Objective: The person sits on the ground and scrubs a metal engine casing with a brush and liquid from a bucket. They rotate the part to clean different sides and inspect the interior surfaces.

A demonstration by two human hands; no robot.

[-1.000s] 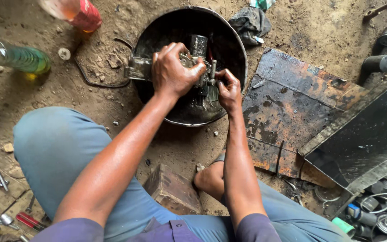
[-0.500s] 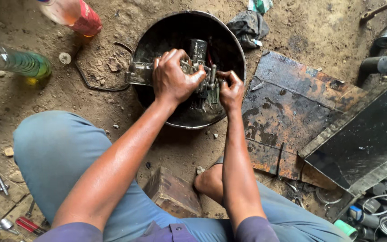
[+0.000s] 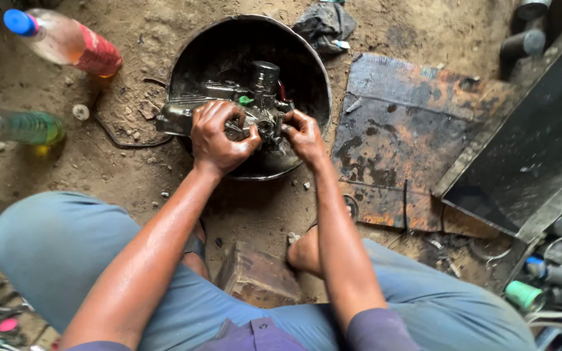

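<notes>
A grimy metal engine part (image 3: 255, 97), a carburetor-like casting with a round cap on top, sits over a black round pan (image 3: 300, 58) on the dirt floor. My left hand (image 3: 219, 136) is closed around the part's near left side. My right hand (image 3: 304, 133) grips its right side, fingers curled on the small fittings. Both forearms reach forward from my lap. The lower half of the part is hidden behind my hands.
A clear bottle with a blue cap and red label (image 3: 60, 42) and a bottle of green liquid (image 3: 17, 127) lie at the left. A rusty metal sheet (image 3: 411, 136), a dark tray (image 3: 541, 149), a rag (image 3: 323, 26), a wooden block (image 3: 258, 276) and loose tools surround me.
The view has shifted closer and to the right. My hands have moved lower on the part, so its top cap and body now show above them.
</notes>
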